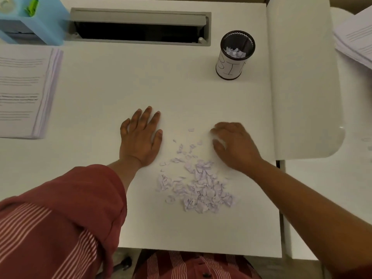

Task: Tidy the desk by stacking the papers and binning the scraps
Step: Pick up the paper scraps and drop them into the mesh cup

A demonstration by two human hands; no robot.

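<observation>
A heap of small torn paper scraps (198,184) lies on the white desk (112,81), near its front edge. My left hand (141,137) lies flat on the desk just left of the heap, fingers straight and spread. My right hand (233,143) is at the heap's far right side, fingers curled round a few white scraps; it is blurred. A black mesh cup labelled as a bin (234,55) stands at the back right with scraps inside. A neat stack of printed papers (26,93) lies at the left edge.
A grey cable slot (141,27) runs along the back of the desk. A blue organiser (34,19) stands at the back left. A second, looser pile of papers (356,41) lies on the neighbouring surface at the right, past a white divider panel (302,77).
</observation>
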